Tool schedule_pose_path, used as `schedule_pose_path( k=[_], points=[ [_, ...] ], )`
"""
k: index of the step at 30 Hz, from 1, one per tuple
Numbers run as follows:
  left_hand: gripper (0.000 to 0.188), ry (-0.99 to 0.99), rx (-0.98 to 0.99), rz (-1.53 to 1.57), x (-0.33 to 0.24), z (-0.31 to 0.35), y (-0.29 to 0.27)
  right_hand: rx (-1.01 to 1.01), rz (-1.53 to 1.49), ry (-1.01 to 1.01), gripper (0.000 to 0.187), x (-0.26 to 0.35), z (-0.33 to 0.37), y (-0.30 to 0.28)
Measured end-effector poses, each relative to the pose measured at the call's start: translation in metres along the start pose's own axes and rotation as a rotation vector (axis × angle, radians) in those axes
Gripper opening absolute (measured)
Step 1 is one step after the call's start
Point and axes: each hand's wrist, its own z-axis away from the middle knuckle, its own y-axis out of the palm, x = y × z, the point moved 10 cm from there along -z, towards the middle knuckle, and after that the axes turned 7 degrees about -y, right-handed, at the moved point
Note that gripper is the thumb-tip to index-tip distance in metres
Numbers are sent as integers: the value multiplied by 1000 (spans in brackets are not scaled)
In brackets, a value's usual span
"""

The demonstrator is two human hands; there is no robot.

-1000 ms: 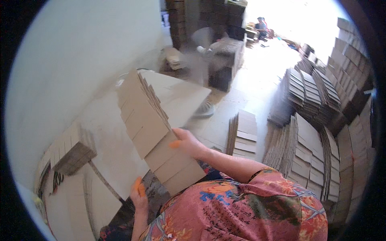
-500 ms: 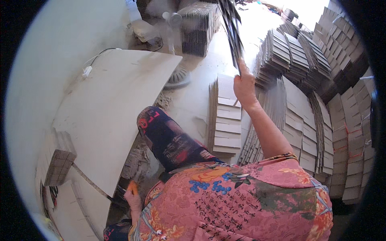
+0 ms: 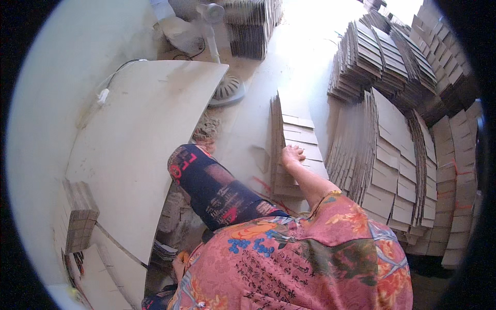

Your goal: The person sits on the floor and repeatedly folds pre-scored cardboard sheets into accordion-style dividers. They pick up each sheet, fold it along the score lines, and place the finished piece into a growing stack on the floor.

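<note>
My right hand (image 3: 293, 154) rests on a standing stack of slotted grey cardboard strips (image 3: 298, 135) on the floor ahead. Its fingers bend over the strips' pale face near the left edge; how many strips they grip is not clear. Low on the left, beside my body, is my left hand (image 3: 179, 266), partly hidden by my floral top. Something orange shows at its fingertips, which look closed. Several thin grey strips (image 3: 165, 251) lie close to that hand, under the white board's edge; whether it holds any is hidden.
A large white board (image 3: 129, 144) fills the left side, with a small cardboard bundle (image 3: 82, 214) on it. Beyond it stands a white fan (image 3: 227, 88). Tall cardboard stacks (image 3: 387, 155) crowd the right, and another stack (image 3: 248, 31) stands at the back.
My right hand has come down from a raised position onto the slotted stack. The dark, blurred bundle of strips it held up is out of its grasp. My left hand stays low.
</note>
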Motion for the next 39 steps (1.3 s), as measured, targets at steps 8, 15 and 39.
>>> schedule_pose_path(
  k=[8,15,39],
  points=[
    [22,-55,52,-31,-12,-2,11,-197,-92,1,50,-1,2,-4],
    [22,-79,84,-45,-16,-3,16,-385,-130,-139,59,-24,15,-69],
    [20,-129,98,-44,-35,2,9,-152,659,-860,49,73,45,59]
  ],
)
